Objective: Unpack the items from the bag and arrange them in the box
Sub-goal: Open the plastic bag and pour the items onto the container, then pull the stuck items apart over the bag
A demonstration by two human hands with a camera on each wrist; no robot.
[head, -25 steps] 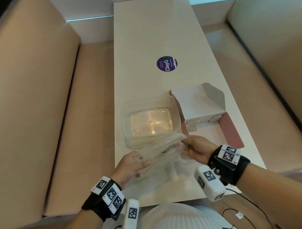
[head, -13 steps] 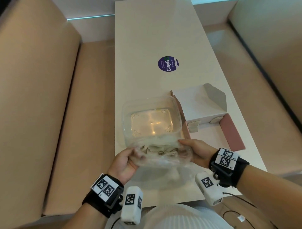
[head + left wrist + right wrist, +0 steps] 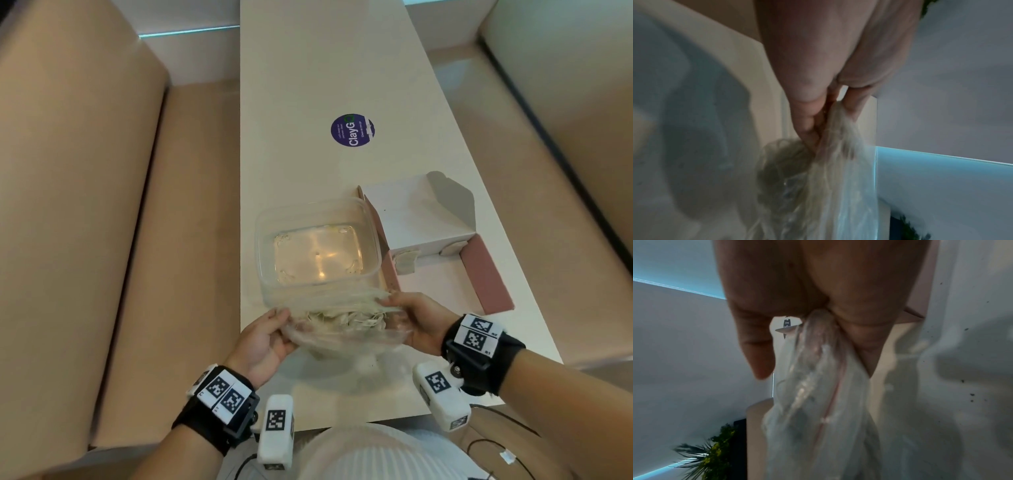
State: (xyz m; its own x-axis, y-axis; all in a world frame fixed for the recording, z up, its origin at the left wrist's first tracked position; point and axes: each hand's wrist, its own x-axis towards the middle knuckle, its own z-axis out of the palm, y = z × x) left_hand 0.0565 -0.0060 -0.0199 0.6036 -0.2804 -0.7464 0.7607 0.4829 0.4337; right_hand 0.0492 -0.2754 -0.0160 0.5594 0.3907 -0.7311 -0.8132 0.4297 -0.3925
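Observation:
A clear plastic bag point(image 3: 346, 329) with pale, stringy contents hangs between my two hands just above the table's near part. My left hand point(image 3: 270, 334) pinches its left edge and my right hand point(image 3: 407, 315) pinches its right edge. The bag's far edge lies against the near rim of a clear, empty plastic box point(image 3: 318, 246). In the left wrist view, fingers point(image 3: 812, 123) pinch the bag point(image 3: 834, 178). In the right wrist view the bag point(image 3: 818, 386), with a red seal line, is held between thumb and fingers.
An opened white and pink cardboard carton point(image 3: 428, 222) lies right of the box. A purple round sticker point(image 3: 352, 130) sits farther back on the white table point(image 3: 308, 85). Beige cushioned benches point(image 3: 85, 205) flank the table on both sides.
The bag has been lifted and turned so its mouth faces the box; both hands moved closer to the box's near rim, and the pale contents show bunched inside.

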